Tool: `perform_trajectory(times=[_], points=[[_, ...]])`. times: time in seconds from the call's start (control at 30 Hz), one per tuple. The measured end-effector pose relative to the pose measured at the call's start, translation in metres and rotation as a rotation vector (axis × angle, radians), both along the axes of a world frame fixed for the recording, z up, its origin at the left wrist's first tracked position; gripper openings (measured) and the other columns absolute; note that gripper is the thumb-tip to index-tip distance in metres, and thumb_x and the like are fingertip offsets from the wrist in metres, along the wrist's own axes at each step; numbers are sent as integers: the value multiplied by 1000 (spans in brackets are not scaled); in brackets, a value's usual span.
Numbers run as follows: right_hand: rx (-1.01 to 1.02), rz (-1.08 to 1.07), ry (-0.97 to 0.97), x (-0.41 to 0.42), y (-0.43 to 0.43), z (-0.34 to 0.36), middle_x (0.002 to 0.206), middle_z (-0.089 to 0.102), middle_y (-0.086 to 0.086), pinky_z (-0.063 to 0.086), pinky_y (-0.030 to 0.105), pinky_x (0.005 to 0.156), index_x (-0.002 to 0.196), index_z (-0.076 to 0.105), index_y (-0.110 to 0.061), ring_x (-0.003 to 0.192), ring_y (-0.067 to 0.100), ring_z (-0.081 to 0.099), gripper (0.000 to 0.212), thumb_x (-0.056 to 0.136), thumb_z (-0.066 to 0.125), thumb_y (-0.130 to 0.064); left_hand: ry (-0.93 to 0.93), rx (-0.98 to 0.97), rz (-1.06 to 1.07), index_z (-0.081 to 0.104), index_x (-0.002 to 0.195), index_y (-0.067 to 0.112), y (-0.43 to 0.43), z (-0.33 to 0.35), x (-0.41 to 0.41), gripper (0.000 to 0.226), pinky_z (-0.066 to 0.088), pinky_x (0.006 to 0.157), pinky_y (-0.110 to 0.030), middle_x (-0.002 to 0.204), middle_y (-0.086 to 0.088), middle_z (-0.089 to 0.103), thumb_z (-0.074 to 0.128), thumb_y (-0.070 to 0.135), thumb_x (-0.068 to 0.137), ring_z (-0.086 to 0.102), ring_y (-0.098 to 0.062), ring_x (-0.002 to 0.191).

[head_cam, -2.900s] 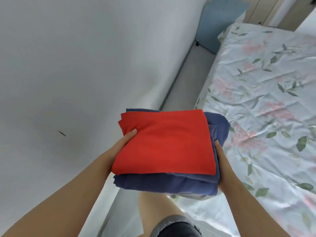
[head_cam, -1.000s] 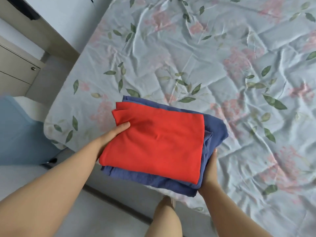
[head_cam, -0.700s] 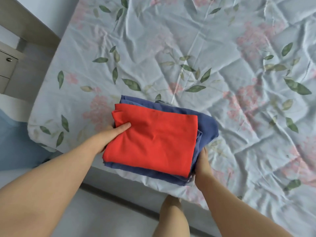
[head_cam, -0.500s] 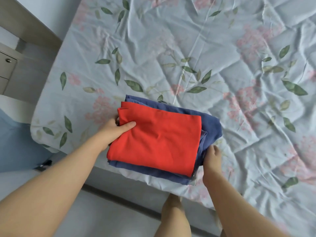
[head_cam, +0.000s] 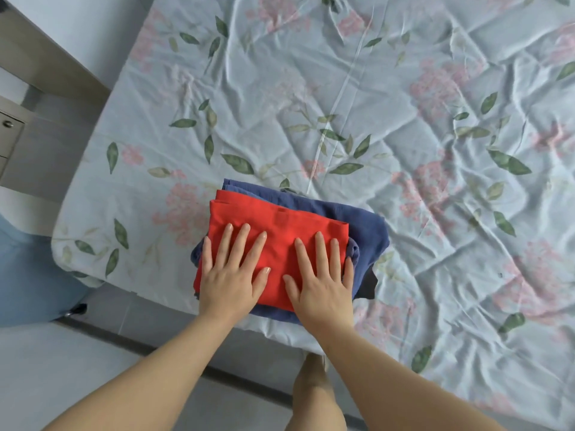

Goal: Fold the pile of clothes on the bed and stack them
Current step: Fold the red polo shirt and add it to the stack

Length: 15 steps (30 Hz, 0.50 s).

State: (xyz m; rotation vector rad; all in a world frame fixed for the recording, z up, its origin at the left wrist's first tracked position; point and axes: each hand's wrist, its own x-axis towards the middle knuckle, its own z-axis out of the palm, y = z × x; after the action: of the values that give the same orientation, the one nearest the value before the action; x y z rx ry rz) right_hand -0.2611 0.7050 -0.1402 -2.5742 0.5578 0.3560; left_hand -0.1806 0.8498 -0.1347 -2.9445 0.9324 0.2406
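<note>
Left hand [head_cam: 231, 275] and right hand [head_cam: 322, 279], fingers flat and grasping nothing, press the red garment [head_cam: 277, 225] to flatten the folded stack on the bed [head_cam: 342, 88].

A stack of folded clothes lies on the bed [head_cam: 373, 104], at its near edge and toward its left corner. The top garment [head_cam: 280, 219] sits on the lower garment [head_cam: 368, 233], which juts out behind it and to its right. Both hands rest flat on the top garment, the left hand [head_cam: 231, 275] on its left half and the right hand [head_cam: 322, 283] on its right half, side by side and apart. The floor [head_cam: 62, 368] runs before and left of the bed. A drawer unit [head_cam: 9, 132] stands at far left, beyond the bed's left side.
</note>
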Motion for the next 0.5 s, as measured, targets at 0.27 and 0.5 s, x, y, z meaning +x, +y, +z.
perform_trajectory(times=[0.27, 0.5], points=[[92, 22, -30, -10, -16, 3, 160, 7, 1, -3, 46, 116, 150, 16, -37, 147, 26, -1, 62, 94, 39, -52, 82, -72, 117, 50, 136, 14, -21, 21, -12, 58, 28, 104, -62, 142, -16, 46, 42, 43, 86, 41, -39, 132], [110, 16, -1, -76, -99, 32, 160, 4, -1, -1, 41, 116, 150, 12, -38, 147, 23, 1, 60, 96, 29, -57, 125, -81, 46, 59, 128, 11, -113, 60, -83, 70, 38, 95, -63, 134, -16, 54, 84, 20, 63, 49, -39, 125]])
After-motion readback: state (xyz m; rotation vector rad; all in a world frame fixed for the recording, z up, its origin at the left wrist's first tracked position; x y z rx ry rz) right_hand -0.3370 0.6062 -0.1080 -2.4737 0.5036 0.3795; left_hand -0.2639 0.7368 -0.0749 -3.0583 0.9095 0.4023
